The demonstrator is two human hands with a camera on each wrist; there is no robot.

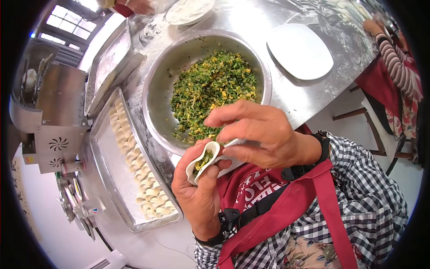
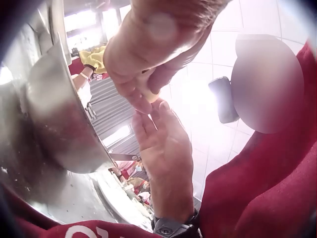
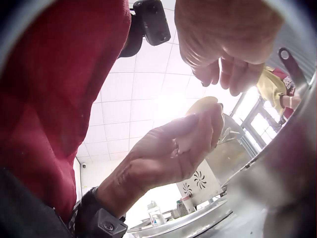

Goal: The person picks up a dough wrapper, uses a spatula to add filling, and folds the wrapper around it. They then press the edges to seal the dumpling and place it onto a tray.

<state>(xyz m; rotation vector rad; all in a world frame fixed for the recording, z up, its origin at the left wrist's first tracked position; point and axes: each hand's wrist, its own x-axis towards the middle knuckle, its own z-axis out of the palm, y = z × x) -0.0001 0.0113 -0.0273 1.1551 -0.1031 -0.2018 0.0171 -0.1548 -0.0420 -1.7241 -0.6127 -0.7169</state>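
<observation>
My left hand [image 1: 200, 193] holds a folded round dough wrapper [image 1: 202, 162] between thumb and fingers, with green and yellow filling in its fold. Close at its right, my right hand [image 1: 264, 134] has bent, spread fingers, and its thumb is near the wrapper's edge. In the right wrist view the pale wrapper [image 3: 204, 105] rests in the left hand [image 3: 163, 156], apart from the right hand's fingers. Part of a white object, perhaps a utensil, shows under the right hand in the head view. Behind both hands stands a steel bowl [image 1: 154, 96] of chopped green and yellow filling [image 1: 210, 85].
A metal tray [image 1: 112, 179] at the left bears rows of dumplings [image 1: 143, 175]. Another tray [image 1: 107, 62] lies beyond it. A white square plate [image 1: 301, 51] is right of the bowl, and a plate of flour [image 1: 190, 10] is behind it. Other people stand around the table.
</observation>
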